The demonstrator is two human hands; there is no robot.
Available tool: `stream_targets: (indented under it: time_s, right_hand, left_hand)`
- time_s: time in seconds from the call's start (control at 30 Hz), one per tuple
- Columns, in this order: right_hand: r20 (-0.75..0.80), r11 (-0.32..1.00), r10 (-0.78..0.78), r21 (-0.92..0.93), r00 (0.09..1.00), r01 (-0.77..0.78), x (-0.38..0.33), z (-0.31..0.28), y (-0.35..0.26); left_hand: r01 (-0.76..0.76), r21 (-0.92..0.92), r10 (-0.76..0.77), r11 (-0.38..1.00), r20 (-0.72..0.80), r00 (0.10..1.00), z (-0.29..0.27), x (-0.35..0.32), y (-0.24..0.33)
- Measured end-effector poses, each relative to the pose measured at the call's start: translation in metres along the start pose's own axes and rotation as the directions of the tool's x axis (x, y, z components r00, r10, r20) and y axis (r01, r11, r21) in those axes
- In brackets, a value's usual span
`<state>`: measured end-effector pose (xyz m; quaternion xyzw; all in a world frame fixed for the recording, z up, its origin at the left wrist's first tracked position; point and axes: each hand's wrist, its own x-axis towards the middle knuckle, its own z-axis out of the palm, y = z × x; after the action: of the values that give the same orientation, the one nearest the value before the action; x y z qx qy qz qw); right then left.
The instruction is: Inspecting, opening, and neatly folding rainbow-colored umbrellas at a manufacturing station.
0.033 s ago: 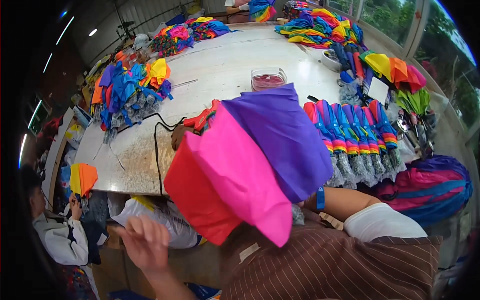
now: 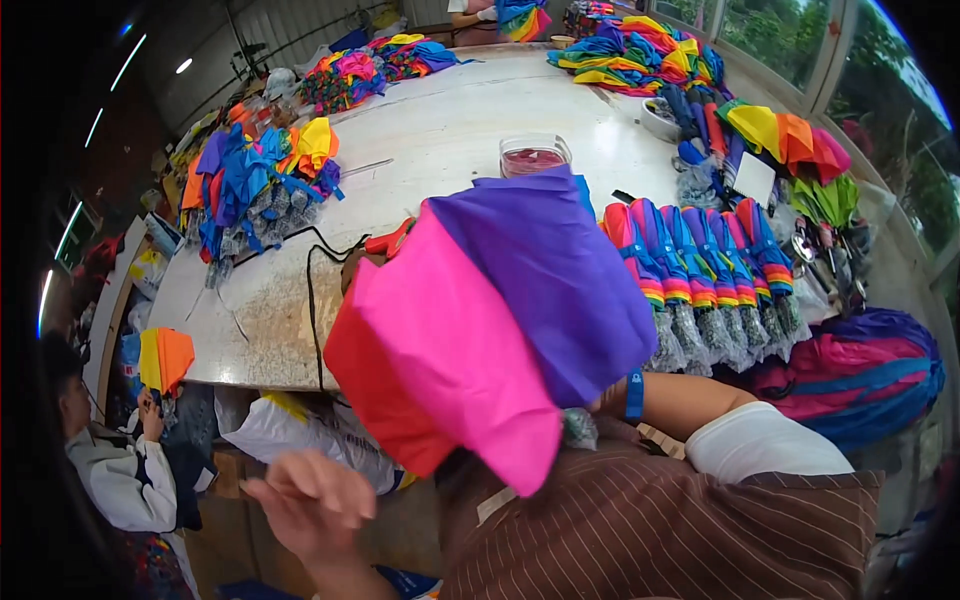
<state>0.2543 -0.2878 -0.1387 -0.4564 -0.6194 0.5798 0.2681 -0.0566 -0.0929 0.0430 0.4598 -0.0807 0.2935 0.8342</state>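
A folding umbrella point(image 2: 465, 345) with loose red, pink and purple panels is held up before me, tilted over the table's near edge. My right hand point(image 2: 606, 398) grips it low on its right side; the cloth covers most of the fingers. Beside that hand a clear plastic wrap point(image 2: 579, 428) shows at the handle end, and a blue strap point(image 2: 634, 393) hangs by the wrist. My left hand point(image 2: 316, 500) is raised, empty, below and left of the red panel, its fingers loosely bent, thumb apart, slightly blurred. Behind the umbrella lies a red-handled tool point(image 2: 389, 240), partly covered.
Folded rainbow umbrellas point(image 2: 705, 255) line the right of the white table point(image 2: 440, 120). More umbrellas are heaped in a left pile point(image 2: 250, 180) and a far pile point(image 2: 640, 55). A clear tub point(image 2: 535, 155) stands mid-table. A co-worker point(image 2: 125, 470) sits at left holding an umbrella.
The umbrella has shifted slightly left and its panels have swung. My left hand has moved right and a little lower, nearer the cloth.
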Motion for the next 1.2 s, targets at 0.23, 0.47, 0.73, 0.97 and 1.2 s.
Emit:
stream_targets:
  time_s: [0.23,0.47,0.73,0.97,1.2]
  right_hand:
    - [0.094,0.999,0.037,-0.028,0.995,-0.034,0.066,0.005,-0.031]
    - [0.320,0.626,-0.065,0.750,0.945,-0.211,0.111,0.024,-0.069]
    - [-0.516,0.918,-0.281,-0.389,0.809,0.070,0.095,0.039,-0.109]
    - [0.512,0.729,-0.193,0.646,0.837,-0.227,0.082,0.022,-0.104]
    - [-0.215,0.906,-0.371,-0.296,0.903,0.302,0.092,0.027,-0.088]
  left_hand:
    - [0.049,0.208,-0.040,0.977,-0.047,0.998,-0.032,0.004,-0.051]
    - [0.044,0.059,-0.047,0.997,0.055,0.997,-0.037,0.029,-0.060]
    - [0.040,-0.143,-0.025,0.989,0.107,0.994,-0.039,0.056,-0.076]
    - [-0.117,-0.173,0.091,0.978,-0.148,0.985,-0.047,0.030,-0.071]
    - [-0.317,-0.150,0.254,0.937,-0.331,0.909,-0.068,0.009,-0.048]
